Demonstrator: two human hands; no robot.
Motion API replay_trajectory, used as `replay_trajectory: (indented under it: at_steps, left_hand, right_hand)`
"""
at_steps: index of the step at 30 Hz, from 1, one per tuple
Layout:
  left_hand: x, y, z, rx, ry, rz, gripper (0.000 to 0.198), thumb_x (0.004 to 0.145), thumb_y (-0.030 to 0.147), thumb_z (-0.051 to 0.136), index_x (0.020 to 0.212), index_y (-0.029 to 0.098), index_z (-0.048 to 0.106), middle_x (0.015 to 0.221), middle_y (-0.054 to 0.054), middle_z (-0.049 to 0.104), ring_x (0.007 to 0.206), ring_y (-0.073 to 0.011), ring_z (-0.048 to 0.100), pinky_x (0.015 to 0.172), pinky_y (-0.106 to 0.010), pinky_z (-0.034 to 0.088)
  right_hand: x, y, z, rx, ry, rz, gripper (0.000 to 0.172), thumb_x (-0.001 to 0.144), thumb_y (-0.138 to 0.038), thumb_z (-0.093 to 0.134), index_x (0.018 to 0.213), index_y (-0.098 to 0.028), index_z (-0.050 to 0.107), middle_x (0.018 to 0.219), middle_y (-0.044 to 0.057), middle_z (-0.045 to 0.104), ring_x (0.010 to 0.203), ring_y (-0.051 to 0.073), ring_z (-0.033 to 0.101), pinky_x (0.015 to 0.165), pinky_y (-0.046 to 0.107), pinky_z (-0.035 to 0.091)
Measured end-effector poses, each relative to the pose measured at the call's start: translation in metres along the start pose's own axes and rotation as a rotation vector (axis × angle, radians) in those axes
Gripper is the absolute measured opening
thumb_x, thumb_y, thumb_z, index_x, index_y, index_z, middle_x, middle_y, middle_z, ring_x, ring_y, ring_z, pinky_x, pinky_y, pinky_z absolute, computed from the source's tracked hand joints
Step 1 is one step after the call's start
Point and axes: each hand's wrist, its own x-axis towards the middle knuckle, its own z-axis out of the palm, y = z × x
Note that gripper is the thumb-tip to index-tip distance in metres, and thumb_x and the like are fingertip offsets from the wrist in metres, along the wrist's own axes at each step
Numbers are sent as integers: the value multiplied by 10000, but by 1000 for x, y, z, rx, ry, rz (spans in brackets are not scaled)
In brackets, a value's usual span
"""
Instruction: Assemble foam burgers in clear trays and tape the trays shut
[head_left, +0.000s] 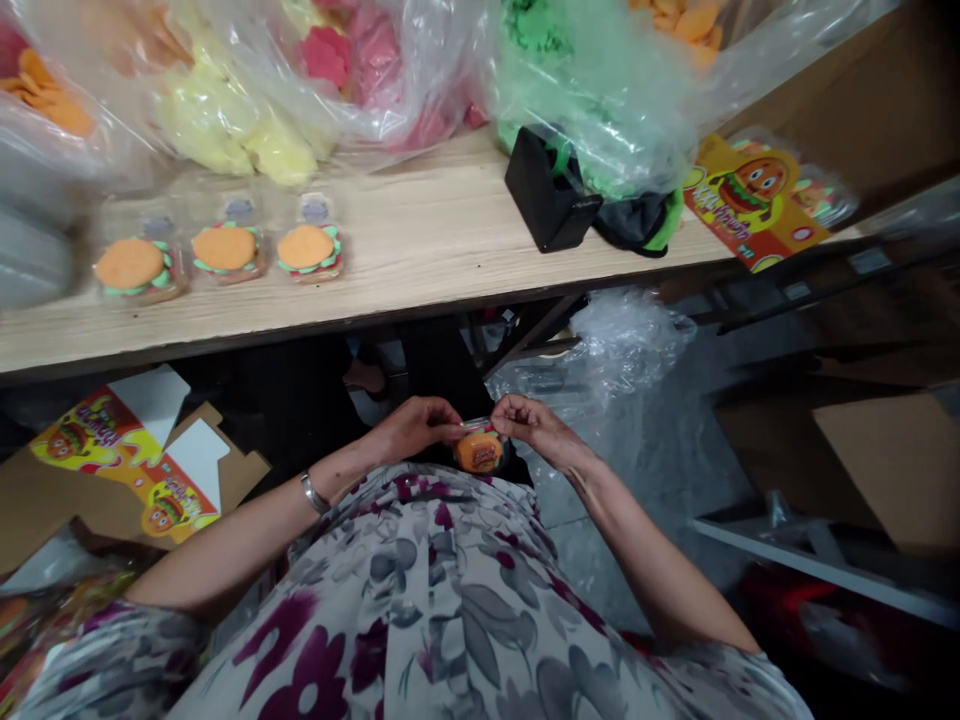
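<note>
In my lap, below the table edge, is a small clear plastic pack with a burger-shaped candy [480, 452] inside. The fingers of my left hand [429, 426] pinch its left upper edge. On the opposite side, my right hand [529, 424] grips the right upper edge between thumb and fingers. The candy's orange bun top faces up, with some printing on it. On the table stand three open clear packs with burger candies: a left one [135, 268], a middle one [226, 248] and a right one [309, 248].
Plastic bags of yellow pieces [225, 125], pink pieces [375, 60] and green pieces [600, 110] line the table's back. A black tape dispenser [551, 195] stands near the front edge. Printed display boxes [757, 195] lie at right and lower left; crumpled plastic film [630, 335] covers the floor.
</note>
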Motion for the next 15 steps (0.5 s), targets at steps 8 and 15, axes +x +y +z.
replay_trajectory:
  at_steps: [8,15]
  left_hand:
    - [18,14,-8,28,-146,44,373,669,460,725,768,115,624,645,-8,639,608,-113,579,607,-238,450]
    - [28,29,-7,203,-237,150,337,765,459,644,859,135,644,766,-23,661,717,-127,591,666,-236,442]
  right_hand:
    - [-4,-9,-8,-93,-15,-28,300,763,-463,671,823,-175,611,740,-8,573,680,117,498,637,250,362]
    - [4,-22,-10,-201,-55,-53,322,718,-485,696,766,-174,630,717,-13,560,675,122,482,629,252,361]
